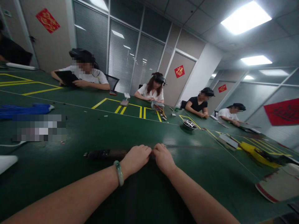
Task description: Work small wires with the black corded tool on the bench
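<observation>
My left hand (136, 158) and my right hand (163, 157) rest knuckles-up on the green table (149, 193), side by side and almost touching. Both have their fingers curled under, closed on a dark thin thing that I cannot make out. A dark rod-like object (102, 154) lies on the table and runs left from my left hand. A thin dark line continues to the right of my right hand. A pale green bangle (119, 172) sits on my left wrist.
Several people sit along the far side of the table, each busy with small items. A metal bowl (189, 124) stands mid-table. Blue cloth (25, 109) lies at the left, a yellow tool (259, 154) and a white-red object (277, 185) at the right. Yellow tape lines mark the table.
</observation>
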The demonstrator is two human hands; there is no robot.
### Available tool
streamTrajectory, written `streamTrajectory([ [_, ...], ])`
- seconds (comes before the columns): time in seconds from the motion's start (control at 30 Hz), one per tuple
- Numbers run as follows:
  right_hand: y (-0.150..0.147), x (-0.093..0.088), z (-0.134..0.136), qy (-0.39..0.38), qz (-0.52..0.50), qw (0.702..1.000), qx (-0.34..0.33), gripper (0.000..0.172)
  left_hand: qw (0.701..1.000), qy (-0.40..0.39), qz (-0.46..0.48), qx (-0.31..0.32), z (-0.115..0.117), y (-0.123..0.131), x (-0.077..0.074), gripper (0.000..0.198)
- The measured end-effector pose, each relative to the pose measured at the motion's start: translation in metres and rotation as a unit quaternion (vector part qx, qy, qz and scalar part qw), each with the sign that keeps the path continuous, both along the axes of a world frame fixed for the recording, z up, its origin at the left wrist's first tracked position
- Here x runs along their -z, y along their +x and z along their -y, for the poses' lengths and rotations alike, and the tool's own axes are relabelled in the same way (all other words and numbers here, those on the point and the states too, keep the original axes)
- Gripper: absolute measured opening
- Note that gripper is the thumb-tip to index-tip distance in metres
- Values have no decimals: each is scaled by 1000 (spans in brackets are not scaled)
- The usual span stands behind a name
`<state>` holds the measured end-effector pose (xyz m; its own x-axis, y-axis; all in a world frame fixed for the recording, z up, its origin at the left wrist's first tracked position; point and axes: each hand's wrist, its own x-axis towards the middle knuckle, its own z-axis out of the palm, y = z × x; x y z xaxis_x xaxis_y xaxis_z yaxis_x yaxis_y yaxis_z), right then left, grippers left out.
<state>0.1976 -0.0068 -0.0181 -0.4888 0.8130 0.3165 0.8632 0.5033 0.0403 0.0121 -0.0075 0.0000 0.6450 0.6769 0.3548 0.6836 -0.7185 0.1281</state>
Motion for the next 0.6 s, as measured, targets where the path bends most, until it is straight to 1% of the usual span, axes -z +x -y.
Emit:
streamTrajectory([
  [0.07,-1,1,-1,-6,-24,1000,-5,19,1000,3,3,3,0,0,2,7],
  [0.13,-1,1,-2,-30,-34,999,-5,19,1000,7,5,5,0,-1,3,7],
  [0.23,-1,-1,-2,-56,-29,998,16,18,1000,13,6,3,0,-1,4,7],
  [0.37,-5,-5,0,-48,-10,999,25,17,999,26,32,14,5,-3,-2,12],
  [0.47,-8,-5,0,-38,0,999,34,16,997,41,62,35,11,-7,-9,20],
  [0.53,-6,-4,-4,-40,4,998,56,15,995,49,73,54,13,-10,-12,24],
  [0.6,5,-3,-9,-45,5,995,93,15,993,52,79,74,14,-13,-14,24],
])
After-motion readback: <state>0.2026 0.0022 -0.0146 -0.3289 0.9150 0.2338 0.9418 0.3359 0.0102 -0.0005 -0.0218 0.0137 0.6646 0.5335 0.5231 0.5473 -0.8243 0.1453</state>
